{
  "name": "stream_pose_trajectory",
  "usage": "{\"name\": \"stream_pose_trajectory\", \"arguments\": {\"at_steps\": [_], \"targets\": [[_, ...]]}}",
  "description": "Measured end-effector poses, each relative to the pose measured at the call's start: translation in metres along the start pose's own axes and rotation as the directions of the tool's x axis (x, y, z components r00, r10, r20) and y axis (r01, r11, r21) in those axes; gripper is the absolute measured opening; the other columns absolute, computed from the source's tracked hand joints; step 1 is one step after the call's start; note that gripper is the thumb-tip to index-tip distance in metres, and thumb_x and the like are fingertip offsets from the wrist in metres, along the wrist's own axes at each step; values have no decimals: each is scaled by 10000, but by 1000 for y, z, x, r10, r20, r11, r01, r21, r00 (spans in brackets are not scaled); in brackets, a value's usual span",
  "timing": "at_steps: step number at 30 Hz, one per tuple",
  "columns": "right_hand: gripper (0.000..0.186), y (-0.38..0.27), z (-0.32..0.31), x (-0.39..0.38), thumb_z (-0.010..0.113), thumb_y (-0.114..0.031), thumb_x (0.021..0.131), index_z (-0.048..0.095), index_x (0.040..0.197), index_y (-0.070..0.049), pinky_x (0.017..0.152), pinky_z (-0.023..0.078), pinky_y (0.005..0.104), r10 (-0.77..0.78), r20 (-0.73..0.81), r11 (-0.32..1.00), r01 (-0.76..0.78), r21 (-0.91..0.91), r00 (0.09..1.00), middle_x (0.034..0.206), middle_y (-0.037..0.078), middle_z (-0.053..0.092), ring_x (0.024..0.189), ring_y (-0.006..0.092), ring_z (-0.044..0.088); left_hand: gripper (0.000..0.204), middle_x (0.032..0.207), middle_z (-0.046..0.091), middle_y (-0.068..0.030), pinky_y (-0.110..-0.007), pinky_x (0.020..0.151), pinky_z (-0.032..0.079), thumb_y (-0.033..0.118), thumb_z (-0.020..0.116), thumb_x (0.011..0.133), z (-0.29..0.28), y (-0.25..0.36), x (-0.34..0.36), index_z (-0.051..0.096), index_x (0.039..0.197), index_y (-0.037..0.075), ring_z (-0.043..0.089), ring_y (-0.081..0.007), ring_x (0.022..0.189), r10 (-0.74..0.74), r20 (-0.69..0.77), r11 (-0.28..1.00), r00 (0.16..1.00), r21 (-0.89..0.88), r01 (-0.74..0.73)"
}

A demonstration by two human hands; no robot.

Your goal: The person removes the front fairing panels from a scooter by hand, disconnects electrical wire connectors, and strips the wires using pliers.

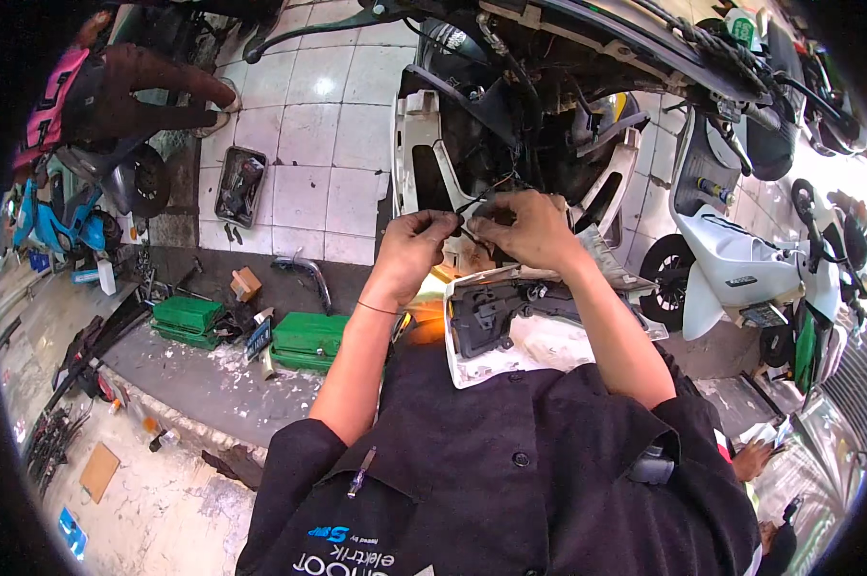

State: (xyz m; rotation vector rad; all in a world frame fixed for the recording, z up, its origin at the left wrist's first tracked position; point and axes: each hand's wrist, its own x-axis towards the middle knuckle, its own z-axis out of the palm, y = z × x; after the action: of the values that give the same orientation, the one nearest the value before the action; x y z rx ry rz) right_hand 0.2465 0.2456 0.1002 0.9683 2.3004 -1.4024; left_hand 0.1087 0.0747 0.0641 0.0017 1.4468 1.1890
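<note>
My left hand [416,248] is closed, thumb and fingertips pinched on a thin black cable [468,207]. Just to its right, my right hand [520,228] has its fingers curled around the same cable. Both are held over a dismantled scooter body [416,134] with white side panels, a dark interior and exposed wiring. Beneath my forearms lies a white panel [534,346] with black plastic fittings [481,317] on it. The exact spot where my fingertips meet is small and partly hidden.
Another person's legs [155,86] are at the upper left. Nearby are a tray of small parts [241,187], green toolboxes [308,341], a blue scooter [64,226] and a bent chrome tube [308,274]. A white scooter [740,274] stands at the right; another person's hand [752,461] shows below it.
</note>
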Motion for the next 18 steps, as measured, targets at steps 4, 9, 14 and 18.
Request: {"name": "stream_pose_trajectory", "arguments": {"at_steps": [4,9,14,18], "targets": [[420,-4,-1,5,748,-415,896,771,982,-4,805,550,424,-20,153,997,7,82,988,904,210,759,884,346,742,224,834,633,26,-229,561,391,167,691,1006,0,5,1,727,1129,-16,475,-60,629,-4,88,977,996,-214,23],[372,-5,-3,2,681,-337,957,742,958,30,764,526,396,-167,86,975,151,160,982,855,170,726,798,249,681,206,885,658,10,-224,607,430,89,636,996,2,9,-2,698,1157,-23,507,-62,686,60,98,969,993,-246,-34],[269,-6,-8,9,656,-201,954,714,942,61,739,495,320,-88,132,915,27,404,987,834,88,701,766,171,608,269,924,674,-38,-264,679,503,15,610,945,12,12,-11,649,1209,-18,596,-89,762,333,16,940,943,66,-334],[242,-10,1,28,671,-192,956,768,944,30,717,466,277,164,102,775,-192,602,981,815,36,703,744,113,581,340,962,683,-126,-330,766,575,21,749,854,19,12,-17,625,1166,-28,707,-198,854,668,-50,672,743,471,-572]]}}
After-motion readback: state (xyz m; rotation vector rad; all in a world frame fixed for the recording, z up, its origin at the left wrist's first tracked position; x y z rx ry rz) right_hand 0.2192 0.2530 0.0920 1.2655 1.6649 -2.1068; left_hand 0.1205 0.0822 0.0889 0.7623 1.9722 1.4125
